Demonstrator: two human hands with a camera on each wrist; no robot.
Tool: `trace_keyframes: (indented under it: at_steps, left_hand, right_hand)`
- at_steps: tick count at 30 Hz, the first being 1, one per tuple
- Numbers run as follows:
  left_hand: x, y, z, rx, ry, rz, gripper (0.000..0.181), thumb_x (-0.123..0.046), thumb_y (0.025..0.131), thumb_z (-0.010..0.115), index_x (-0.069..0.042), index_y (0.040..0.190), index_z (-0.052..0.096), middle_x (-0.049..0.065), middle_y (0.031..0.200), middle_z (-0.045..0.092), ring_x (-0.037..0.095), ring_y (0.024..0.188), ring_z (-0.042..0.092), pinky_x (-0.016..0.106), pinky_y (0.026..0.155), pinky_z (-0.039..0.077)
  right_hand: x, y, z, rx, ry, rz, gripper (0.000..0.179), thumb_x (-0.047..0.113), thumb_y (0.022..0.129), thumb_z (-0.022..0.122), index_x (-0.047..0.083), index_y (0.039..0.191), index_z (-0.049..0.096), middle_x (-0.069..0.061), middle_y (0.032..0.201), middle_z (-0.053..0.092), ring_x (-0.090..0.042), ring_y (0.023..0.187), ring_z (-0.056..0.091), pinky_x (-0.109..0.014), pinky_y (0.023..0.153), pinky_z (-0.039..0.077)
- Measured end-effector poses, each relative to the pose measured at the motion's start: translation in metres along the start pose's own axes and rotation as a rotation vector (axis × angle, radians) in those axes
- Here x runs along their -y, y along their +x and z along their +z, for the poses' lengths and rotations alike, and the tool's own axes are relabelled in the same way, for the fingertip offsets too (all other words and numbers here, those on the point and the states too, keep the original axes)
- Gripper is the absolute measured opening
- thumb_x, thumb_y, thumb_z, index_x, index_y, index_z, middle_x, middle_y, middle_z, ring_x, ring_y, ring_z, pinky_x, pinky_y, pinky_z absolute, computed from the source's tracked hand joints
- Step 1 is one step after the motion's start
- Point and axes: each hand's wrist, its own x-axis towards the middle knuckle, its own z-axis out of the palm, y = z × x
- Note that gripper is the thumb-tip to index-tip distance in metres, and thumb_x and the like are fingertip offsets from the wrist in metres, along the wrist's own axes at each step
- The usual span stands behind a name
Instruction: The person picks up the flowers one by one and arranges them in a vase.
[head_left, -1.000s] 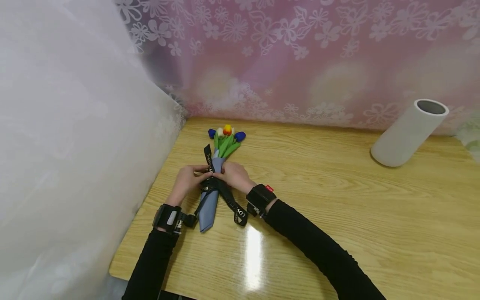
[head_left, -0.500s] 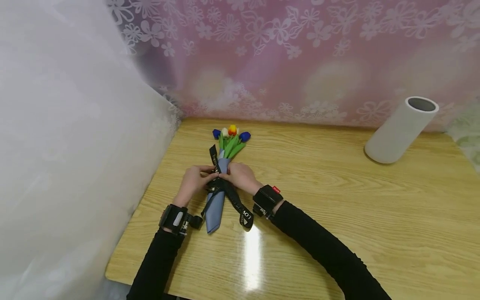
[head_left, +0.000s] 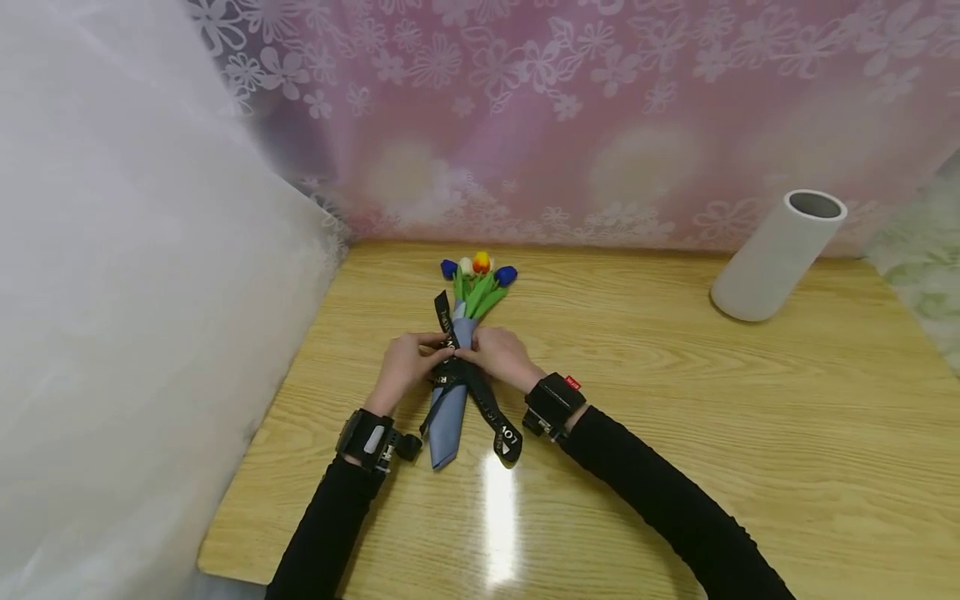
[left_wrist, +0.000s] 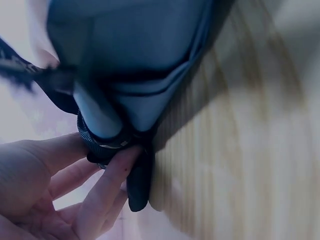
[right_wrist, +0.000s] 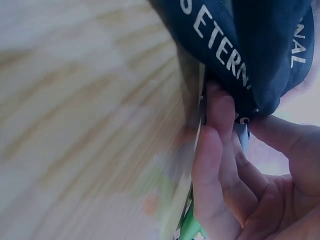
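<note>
A small bouquet of tulips [head_left: 480, 265], with blue, white and orange-yellow heads and green leaves, lies on the wooden table, flowers pointing away. Blue-grey wrapping [head_left: 448, 421] covers its stems and tapers toward the near edge. Around its middle runs a black ribbon [head_left: 450, 377] with white lettering, crossed, its loose ends spread up and down. My left hand [head_left: 405, 364] pinches the ribbon at the crossing from the left. From the right, my right hand [head_left: 504, 357] pinches it too, thumb [right_wrist: 282, 132] against the ribbon and fingers beside the wrapping. Both thumb tips nearly meet over the bouquet.
A white cylindrical vase [head_left: 776, 257] with a dark opening stands at the back right. Behind the wooden table [head_left: 637, 467] hangs a pink flowered curtain [head_left: 525, 150]. White sheeting [head_left: 135, 292] borders the left side.
Both hands and the bouquet have shifted to the right across the table, with the ribbon still held at its crossing. The head view has also shifted slightly.
</note>
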Motion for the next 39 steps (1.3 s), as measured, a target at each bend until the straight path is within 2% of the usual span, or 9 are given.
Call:
trace_keyframes:
  at_steps: [8, 17, 27, 39]
  left_hand:
    - [-0.013, 0.006, 0.015, 0.000, 0.005, 0.012, 0.035, -0.022, 0.096, 0.073, -0.004, 0.125, 0.072, 0.022, 0.107, 0.075, 0.020, 0.055, 0.069, 0.025, 0.052, 0.053]
    - [-0.030, 0.011, 0.036, 0.012, 0.001, 0.069, 0.033, -0.020, 0.096, 0.073, -0.003, 0.123, 0.073, 0.019, 0.113, 0.074, 0.019, 0.058, 0.071, 0.026, 0.053, 0.056]
    - [-0.046, 0.020, 0.057, 0.046, -0.001, 0.089, 0.034, -0.022, 0.096, 0.073, -0.003, 0.124, 0.072, 0.018, 0.102, 0.076, 0.015, 0.053, 0.068, 0.023, 0.051, 0.052]
    - [-0.067, 0.023, 0.084, 0.041, 0.002, 0.147, 0.032, -0.021, 0.097, 0.072, -0.002, 0.122, 0.072, 0.016, 0.105, 0.075, 0.019, 0.065, 0.073, 0.022, 0.051, 0.052]
  right_hand:
    - [-0.014, -0.008, -0.009, 0.009, 0.008, 0.045, 0.041, 0.039, 0.098, 0.069, 0.011, 0.071, 0.057, 0.002, 0.058, 0.051, -0.011, 0.047, 0.049, -0.022, 0.044, 0.034]
    - [-0.037, -0.022, -0.022, -0.007, 0.023, 0.045, 0.039, 0.038, 0.097, 0.069, 0.010, 0.074, 0.057, 0.002, 0.060, 0.052, -0.011, 0.049, 0.050, -0.021, 0.047, 0.034]
    - [-0.059, -0.035, -0.034, -0.006, 0.036, 0.085, 0.036, 0.037, 0.099, 0.068, 0.008, 0.079, 0.059, 0.002, 0.060, 0.054, -0.011, 0.048, 0.052, -0.021, 0.047, 0.035]
    - [-0.086, -0.053, -0.047, -0.008, 0.072, 0.121, 0.034, 0.037, 0.099, 0.067, 0.006, 0.087, 0.061, -0.002, 0.065, 0.062, -0.014, 0.051, 0.059, -0.023, 0.051, 0.037]
